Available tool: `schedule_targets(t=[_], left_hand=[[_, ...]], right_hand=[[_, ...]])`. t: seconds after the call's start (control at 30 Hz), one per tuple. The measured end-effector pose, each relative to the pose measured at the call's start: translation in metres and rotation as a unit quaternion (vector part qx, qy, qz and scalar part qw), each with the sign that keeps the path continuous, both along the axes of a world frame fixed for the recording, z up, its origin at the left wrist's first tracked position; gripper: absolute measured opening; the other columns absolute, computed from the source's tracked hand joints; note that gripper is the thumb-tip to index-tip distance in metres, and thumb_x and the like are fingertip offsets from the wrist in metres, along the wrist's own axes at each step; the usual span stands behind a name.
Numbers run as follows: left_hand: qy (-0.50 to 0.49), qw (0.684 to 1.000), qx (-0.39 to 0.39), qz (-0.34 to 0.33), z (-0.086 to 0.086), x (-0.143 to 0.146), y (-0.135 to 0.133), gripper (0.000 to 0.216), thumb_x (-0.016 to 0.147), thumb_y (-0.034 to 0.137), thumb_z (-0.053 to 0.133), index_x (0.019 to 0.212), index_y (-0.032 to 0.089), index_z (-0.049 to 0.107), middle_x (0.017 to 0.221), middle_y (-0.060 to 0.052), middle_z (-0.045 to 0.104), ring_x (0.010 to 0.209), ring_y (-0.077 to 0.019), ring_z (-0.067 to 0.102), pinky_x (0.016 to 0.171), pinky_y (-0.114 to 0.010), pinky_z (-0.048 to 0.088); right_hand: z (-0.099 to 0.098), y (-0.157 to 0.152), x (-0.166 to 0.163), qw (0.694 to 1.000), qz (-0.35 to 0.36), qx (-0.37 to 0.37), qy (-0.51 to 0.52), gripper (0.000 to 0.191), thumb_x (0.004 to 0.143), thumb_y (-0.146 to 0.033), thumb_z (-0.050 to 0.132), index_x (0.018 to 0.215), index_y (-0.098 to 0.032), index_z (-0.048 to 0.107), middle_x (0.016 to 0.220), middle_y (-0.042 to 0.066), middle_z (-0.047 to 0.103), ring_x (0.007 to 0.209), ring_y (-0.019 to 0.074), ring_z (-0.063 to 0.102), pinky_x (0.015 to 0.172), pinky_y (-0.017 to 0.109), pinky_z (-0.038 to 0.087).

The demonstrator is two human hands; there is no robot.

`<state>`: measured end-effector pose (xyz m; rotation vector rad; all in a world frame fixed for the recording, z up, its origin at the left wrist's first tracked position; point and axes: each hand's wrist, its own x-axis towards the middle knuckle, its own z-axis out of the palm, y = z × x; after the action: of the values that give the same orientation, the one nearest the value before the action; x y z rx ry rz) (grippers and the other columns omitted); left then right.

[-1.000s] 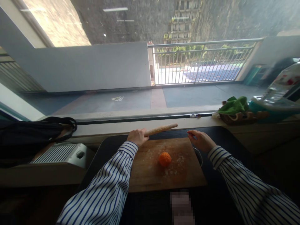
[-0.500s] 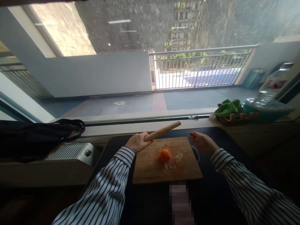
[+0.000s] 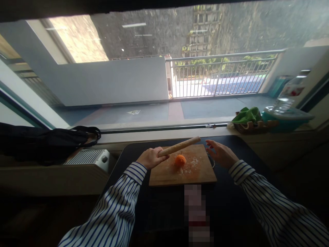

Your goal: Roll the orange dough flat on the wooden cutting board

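Observation:
My left hand (image 3: 151, 157) is closed around one end of a wooden rolling pin (image 3: 180, 146), whose free end points up and to the right. Below the pin, an orange ball that looks like dough (image 3: 180, 160) sits on a wooden cutting board (image 3: 161, 176). White flour-like bits and an orange smear lie around the ball. Beyond the board's right edge, my right hand (image 3: 220, 153) hovers with its fingers apart and nothing in them. Partly hidden under that hand is a dark round thing with a shiny rim (image 3: 211, 160).
The board lies on a dark table (image 3: 231, 202) below a window sill. On the sill at right are a green cloth (image 3: 247, 115), a teal container (image 3: 288, 120) and a clear bottle (image 3: 289, 92). At left are a black bag (image 3: 38, 145) and a white radiator (image 3: 87, 157).
The camera view has shifted slightly. The rolling pin has lowered a little toward the orange ball, still in my left hand. My right hand's fingers have spread a bit.

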<state>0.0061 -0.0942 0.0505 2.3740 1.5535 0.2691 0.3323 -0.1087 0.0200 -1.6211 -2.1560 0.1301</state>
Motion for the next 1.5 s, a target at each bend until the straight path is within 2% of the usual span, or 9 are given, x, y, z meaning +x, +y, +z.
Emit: schedule_targets(t=[0.23,0.37,0.5,0.7,0.93,1.07,1.17,1.37,1.5], left_hand=[[-0.024,1.0,-0.012,-0.011,-0.004,0.009,-0.015,0.049,0.076,0.066,0.037,0.081,0.022,0.058,0.06,0.002,0.057,0.056,-0.015,0.056,0.051,-0.023,0.035],[-0.027,0.999,-0.014,-0.022,-0.007,0.014,-0.02,0.047,0.075,0.065,0.04,0.083,0.022,0.059,0.062,0.001,0.058,0.06,-0.0152,0.057,0.052,-0.023,0.037],[-0.032,0.998,-0.018,-0.042,-0.011,0.017,-0.021,0.045,0.076,0.063,0.042,0.084,0.022,0.06,0.064,0.001,0.059,0.06,-0.0145,0.057,0.054,-0.023,0.039],[-0.037,0.997,-0.008,-0.064,-0.019,0.016,-0.017,0.044,0.077,0.062,0.041,0.088,0.023,0.061,0.067,0.001,0.061,0.062,-0.0144,0.058,0.055,-0.022,0.039],[-0.021,0.998,0.006,-0.055,-0.024,0.013,-0.012,0.05,0.076,0.066,0.039,0.088,0.023,0.061,0.068,0.0,0.062,0.062,-0.0156,0.058,0.056,-0.023,0.039],[-0.009,0.998,0.032,-0.056,-0.028,0.01,-0.007,0.05,0.077,0.066,0.037,0.089,0.024,0.061,0.075,0.0,0.064,0.068,-0.0165,0.059,0.057,-0.024,0.039],[0.017,0.998,0.046,-0.048,-0.03,0.008,-0.005,0.051,0.077,0.067,0.035,0.085,0.023,0.061,0.073,0.0,0.063,0.066,-0.0169,0.059,0.056,-0.024,0.037],[0.062,0.993,0.078,-0.065,-0.031,0.004,-0.003,0.046,0.075,0.066,0.042,0.082,0.022,0.057,0.075,0.0,0.063,0.066,-0.0172,0.059,0.054,-0.024,0.036],[0.069,0.992,0.085,-0.063,-0.03,0.004,-0.002,0.048,0.081,0.063,0.031,0.08,0.022,0.056,0.073,-0.001,0.062,0.064,-0.0169,0.059,0.053,-0.024,0.034]], right_hand=[[0.003,-0.014,-0.008,0.999,0.027,0.036,-0.003,0.06,0.082,-0.034,0.045,0.136,-0.022,0.023,0.125,0.01,0.05,0.096,0.0233,0.058,0.073,0.035,0.049],[0.006,-0.019,-0.011,0.997,0.054,0.047,-0.032,0.064,0.082,-0.034,0.046,0.138,-0.022,0.019,0.127,0.012,0.046,0.097,0.025,0.057,0.072,0.035,0.049],[0.006,-0.022,-0.015,0.995,0.059,0.046,-0.064,0.058,0.083,-0.035,0.045,0.136,-0.022,0.025,0.123,0.011,0.049,0.091,0.0242,0.058,0.07,0.034,0.049],[0.003,-0.022,-0.018,0.995,0.036,0.022,-0.092,0.045,0.084,-0.042,0.045,0.125,-0.024,0.043,0.111,0.009,0.056,0.078,0.02,0.059,0.061,0.029,0.045],[0.0,-0.016,-0.021,0.991,0.045,0.008,-0.122,0.046,0.082,-0.056,0.043,0.116,-0.026,0.051,0.096,0.006,0.058,0.063,0.0151,0.056,0.051,0.025,0.036],[-0.003,-0.011,-0.024,0.99,0.054,0.007,-0.133,0.041,0.083,-0.057,0.041,0.106,-0.026,0.055,0.091,0.004,0.058,0.063,0.015,0.056,0.049,0.024,0.032],[-0.005,-0.009,-0.027,0.989,0.058,0.005,-0.139,0.038,0.083,-0.056,0.041,0.101,-0.026,0.055,0.087,0.003,0.058,0.064,0.0149,0.056,0.049,0.024,0.03],[-0.007,-0.004,-0.027,0.985,0.079,0.012,-0.152,0.038,0.085,-0.055,0.039,0.098,-0.023,0.053,0.086,0.003,0.058,0.067,0.0152,0.057,0.049,0.025,0.026],[-0.01,-0.001,-0.026,0.985,0.086,0.006,-0.149,0.037,0.085,-0.054,0.039,0.096,-0.022,0.053,0.085,0.002,0.059,0.07,0.0155,0.057,0.05,0.025,0.026]])
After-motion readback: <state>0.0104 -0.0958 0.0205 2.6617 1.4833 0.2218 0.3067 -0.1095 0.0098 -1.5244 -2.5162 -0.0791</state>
